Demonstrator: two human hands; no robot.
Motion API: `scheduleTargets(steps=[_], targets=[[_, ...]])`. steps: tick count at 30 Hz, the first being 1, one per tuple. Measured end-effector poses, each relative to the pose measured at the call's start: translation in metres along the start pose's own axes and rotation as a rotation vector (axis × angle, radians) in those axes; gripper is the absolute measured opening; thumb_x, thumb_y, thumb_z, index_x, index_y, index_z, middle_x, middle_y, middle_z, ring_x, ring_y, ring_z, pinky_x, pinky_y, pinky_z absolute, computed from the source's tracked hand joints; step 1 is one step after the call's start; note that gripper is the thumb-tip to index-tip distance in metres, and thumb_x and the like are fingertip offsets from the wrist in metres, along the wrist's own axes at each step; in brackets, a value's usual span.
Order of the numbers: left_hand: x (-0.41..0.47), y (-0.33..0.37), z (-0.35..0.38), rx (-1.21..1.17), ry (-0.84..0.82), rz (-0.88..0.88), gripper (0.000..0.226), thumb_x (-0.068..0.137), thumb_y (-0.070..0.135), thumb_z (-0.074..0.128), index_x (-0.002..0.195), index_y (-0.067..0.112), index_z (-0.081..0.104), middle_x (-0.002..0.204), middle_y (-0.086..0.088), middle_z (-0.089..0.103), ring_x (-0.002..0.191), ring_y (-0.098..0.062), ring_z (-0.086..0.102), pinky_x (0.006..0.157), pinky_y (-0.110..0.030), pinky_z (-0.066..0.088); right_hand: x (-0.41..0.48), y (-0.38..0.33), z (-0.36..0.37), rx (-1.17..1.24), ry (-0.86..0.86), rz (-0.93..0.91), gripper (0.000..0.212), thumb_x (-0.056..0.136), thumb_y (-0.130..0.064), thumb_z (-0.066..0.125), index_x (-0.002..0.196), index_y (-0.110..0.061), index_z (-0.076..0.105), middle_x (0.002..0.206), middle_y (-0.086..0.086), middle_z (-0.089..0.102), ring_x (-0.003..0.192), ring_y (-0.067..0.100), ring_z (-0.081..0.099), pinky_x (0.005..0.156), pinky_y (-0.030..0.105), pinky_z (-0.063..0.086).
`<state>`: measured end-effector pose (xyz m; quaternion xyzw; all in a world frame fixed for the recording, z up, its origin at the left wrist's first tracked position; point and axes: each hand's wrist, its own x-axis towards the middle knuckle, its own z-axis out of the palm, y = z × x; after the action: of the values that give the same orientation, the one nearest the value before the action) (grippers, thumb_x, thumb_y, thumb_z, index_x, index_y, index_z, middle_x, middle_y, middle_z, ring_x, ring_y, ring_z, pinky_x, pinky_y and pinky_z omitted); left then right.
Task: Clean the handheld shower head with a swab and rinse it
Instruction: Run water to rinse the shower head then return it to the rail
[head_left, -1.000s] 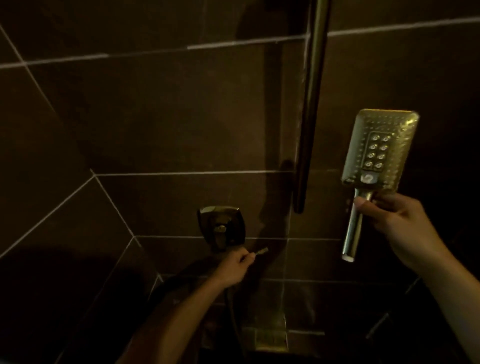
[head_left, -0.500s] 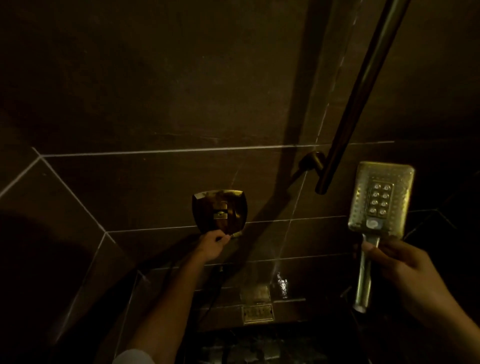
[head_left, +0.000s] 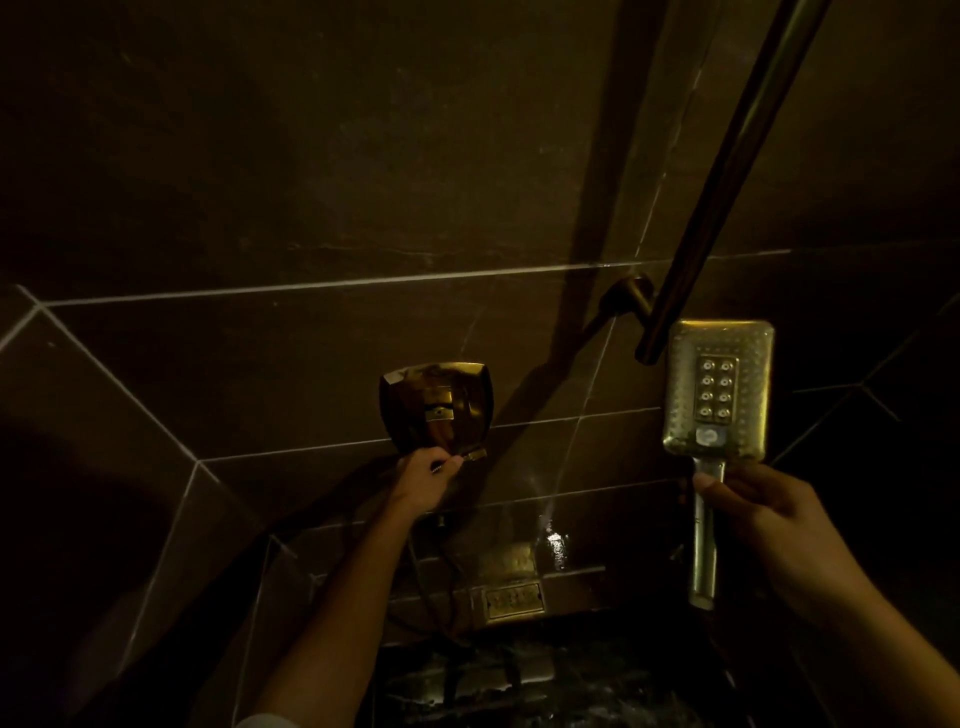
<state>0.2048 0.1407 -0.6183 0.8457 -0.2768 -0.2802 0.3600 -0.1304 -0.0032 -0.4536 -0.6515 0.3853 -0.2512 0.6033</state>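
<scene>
The handheld shower head (head_left: 717, 389) is a gold rectangular head with rows of nozzles facing me, held upright at the right. My right hand (head_left: 769, 519) is closed around its handle just below the head. No water is visible coming from it. My left hand (head_left: 423, 478) is at the centre, fingers closed on the small lever (head_left: 474, 455) under the square gold valve plate (head_left: 436, 405) on the wall. No swab can be made out in the dim light.
A dark slide bar (head_left: 727, 171) runs diagonally from the top right to a wall bracket beside the shower head. Dark tiled walls surround the space. A gold fitting (head_left: 511, 597) sits low on the wall, with the hose (head_left: 431, 597) hanging beside my left forearm.
The view has swung, so the valve plate and the shower head sit differently in the frame. My left hand has stayed at the lever and my right hand has kept hold of the handle.
</scene>
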Motion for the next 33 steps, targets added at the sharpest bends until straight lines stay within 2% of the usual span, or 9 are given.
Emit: scheduleTargets(steps=[8, 12, 14, 18, 20, 23, 26, 30, 33], targets=[[-0.014, 0.005, -0.005, 0.014, -0.029, 0.019, 0.026, 0.1, 0.03, 0.056, 0.095, 0.01, 0.071, 0.097, -0.011, 0.068, 0.09, -0.022, 0.061, 0.076, -0.031, 0.044, -0.003, 0.014, -0.002, -0.015, 0.005, 0.065, 0.018, 0.096, 0.0, 0.059, 0.104, -0.009, 0.072, 0.094, -0.001, 0.081, 0.088, 0.008, 0.076, 0.064, 0.011, 0.055], [-0.027, 0.01, 0.004, 0.02, -0.009, -0.002, 0.023, 0.101, 0.027, 0.055, 0.087, 0.012, 0.065, 0.084, -0.007, 0.06, 0.083, -0.022, 0.058, 0.064, -0.028, 0.04, 0.0, 0.026, -0.009, 0.016, 0.038, 0.092, 0.015, 0.098, -0.008, 0.061, 0.105, -0.008, 0.074, 0.095, 0.007, 0.08, 0.088, 0.022, 0.077, 0.073, 0.028, 0.058], [-0.044, 0.014, 0.017, 0.03, -0.009, -0.024, 0.024, 0.103, 0.025, 0.052, 0.083, 0.014, 0.06, 0.08, -0.006, 0.058, 0.082, -0.024, 0.058, 0.067, -0.03, 0.04, 0.001, 0.037, -0.013, 0.108, 0.083, 0.155, 0.014, 0.1, -0.01, 0.058, 0.1, -0.005, 0.071, 0.087, 0.011, 0.075, 0.075, 0.028, 0.073, 0.063, 0.032, 0.059], [-0.09, 0.042, 0.049, 0.028, -0.045, -0.011, 0.024, 0.103, 0.032, 0.049, 0.089, 0.017, 0.06, 0.082, -0.007, 0.063, 0.081, -0.027, 0.063, 0.067, -0.032, 0.044, 0.005, 0.064, -0.024, 0.192, 0.156, 0.37, 0.019, 0.105, -0.015, 0.049, 0.103, -0.001, 0.061, 0.078, 0.013, 0.063, 0.05, 0.019, 0.062, 0.04, 0.026, 0.051], [-0.113, 0.068, 0.065, 0.069, -0.051, 0.05, 0.025, 0.102, 0.039, 0.05, 0.093, 0.02, 0.063, 0.08, -0.001, 0.062, 0.079, -0.021, 0.062, 0.06, -0.027, 0.042, 0.006, 0.078, -0.033, 0.203, 0.182, 0.498, 0.024, 0.105, -0.019, 0.049, 0.101, 0.0, 0.063, 0.07, 0.012, 0.065, 0.043, 0.016, 0.059, 0.038, 0.024, 0.048], [-0.143, 0.109, 0.09, 0.14, -0.064, 0.139, 0.03, 0.102, 0.043, 0.047, 0.097, 0.021, 0.067, 0.081, -0.001, 0.066, 0.076, -0.018, 0.063, 0.061, -0.029, 0.046, 0.005, 0.094, -0.046, 0.274, 0.195, 0.619, 0.026, 0.101, -0.019, 0.054, 0.094, 0.003, 0.066, 0.056, 0.009, 0.066, 0.04, 0.017, 0.058, 0.038, 0.024, 0.047], [-0.168, 0.149, 0.12, 0.181, -0.098, 0.157, 0.029, 0.102, 0.043, 0.047, 0.099, 0.024, 0.067, 0.079, 0.002, 0.065, 0.073, -0.016, 0.063, 0.062, -0.031, 0.049, -0.002, 0.097, -0.058, 0.297, 0.192, 0.603, 0.018, 0.098, -0.009, 0.057, 0.101, 0.006, 0.065, 0.065, 0.013, 0.067, 0.042, 0.017, 0.061, 0.039, 0.024, 0.047], [-0.194, 0.192, 0.158, 0.312, -0.081, 0.198, 0.03, 0.097, 0.047, 0.05, 0.085, 0.025, 0.067, 0.077, 0.001, 0.066, 0.068, -0.014, 0.065, 0.058, -0.032, 0.052, -0.015, 0.091, -0.079, 0.335, 0.206, 0.562, 0.016, 0.096, -0.001, 0.054, 0.107, 0.004, 0.064, 0.074, 0.018, 0.066, 0.052, 0.023, 0.062, 0.042, 0.027, 0.05], [-0.206, 0.218, 0.178, 0.368, -0.099, 0.23, 0.027, 0.096, 0.046, 0.052, 0.087, 0.025, 0.067, 0.082, 0.0, 0.068, 0.073, -0.016, 0.067, 0.069, -0.039, 0.061, -0.023, 0.089, -0.096, 0.35, 0.216, 0.544, 0.017, 0.096, 0.001, 0.05, 0.106, 0.008, 0.063, 0.072, 0.019, 0.063, 0.054, 0.025, 0.059, 0.045, 0.029, 0.049]])
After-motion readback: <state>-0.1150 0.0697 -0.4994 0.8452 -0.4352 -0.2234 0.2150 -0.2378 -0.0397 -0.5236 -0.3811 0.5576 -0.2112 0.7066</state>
